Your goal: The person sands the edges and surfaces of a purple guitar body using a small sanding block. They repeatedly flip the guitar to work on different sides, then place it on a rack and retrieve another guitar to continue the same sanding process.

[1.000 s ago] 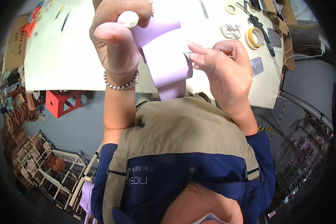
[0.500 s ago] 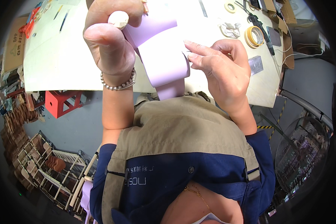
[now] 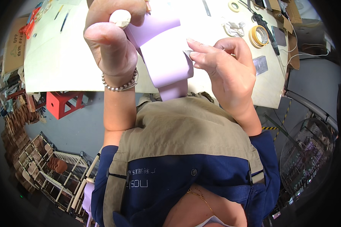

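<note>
A smooth lilac piece with a broad curved face lies before me, its lower end reaching to my apron. My left hand is closed, with a pale, round-ended piece between its thumb and curled fingers. Its fingertips rest beside the upper part of the lilac piece; whether the two pieces are joined is hidden. At the right edge of the lilac face, my right hand pinches a small thin grey piece between thumb and fingers. Its tip touches or nearly touches the lilac edge.
On the pale worktable lie yellow tape rolls, crumpled white material, a black tool and a clear block. Below stands a red stool. A rack is at lower left, a fan at right.
My right hand has shifted slightly upward along the lilac edge, and more of the small grey piece shows. My left hand and the lilac piece stay almost still.
</note>
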Demonstrator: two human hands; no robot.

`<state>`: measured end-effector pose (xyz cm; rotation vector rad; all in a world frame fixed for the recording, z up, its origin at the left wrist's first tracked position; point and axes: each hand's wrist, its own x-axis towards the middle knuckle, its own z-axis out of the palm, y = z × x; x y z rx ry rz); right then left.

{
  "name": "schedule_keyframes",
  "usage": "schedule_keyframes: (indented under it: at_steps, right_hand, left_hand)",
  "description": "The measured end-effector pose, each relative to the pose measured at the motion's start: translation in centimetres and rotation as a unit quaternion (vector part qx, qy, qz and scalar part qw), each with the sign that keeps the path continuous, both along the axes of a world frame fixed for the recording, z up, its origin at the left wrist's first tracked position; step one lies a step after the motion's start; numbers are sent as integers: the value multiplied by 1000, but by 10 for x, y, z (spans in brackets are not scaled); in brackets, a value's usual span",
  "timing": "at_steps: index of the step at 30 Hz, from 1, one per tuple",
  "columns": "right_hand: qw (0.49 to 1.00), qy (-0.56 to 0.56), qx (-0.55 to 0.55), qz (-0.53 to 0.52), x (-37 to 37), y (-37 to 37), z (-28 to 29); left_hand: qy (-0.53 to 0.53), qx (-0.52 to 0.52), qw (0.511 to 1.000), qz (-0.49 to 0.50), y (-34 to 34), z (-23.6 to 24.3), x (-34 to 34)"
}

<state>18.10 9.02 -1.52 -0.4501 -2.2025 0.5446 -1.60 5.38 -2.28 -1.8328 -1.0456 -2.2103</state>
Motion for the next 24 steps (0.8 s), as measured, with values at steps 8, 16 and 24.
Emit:
schedule_keyframes:
  at_steps: [8, 16, 24]
  right_hand:
    - [995, 6, -85, 45, 6, 1, -1]
    - [999, 23, 34, 9, -1, 0, -8]
    - [997, -35, 73, -1, 0, -5, 3]
  left_hand:
    - [26, -39, 991, 123, -9, 3, 4]
    - [-25, -58, 991, -122, 3, 7, -6]
    - [32, -33, 995, 84, -4, 12, 4]
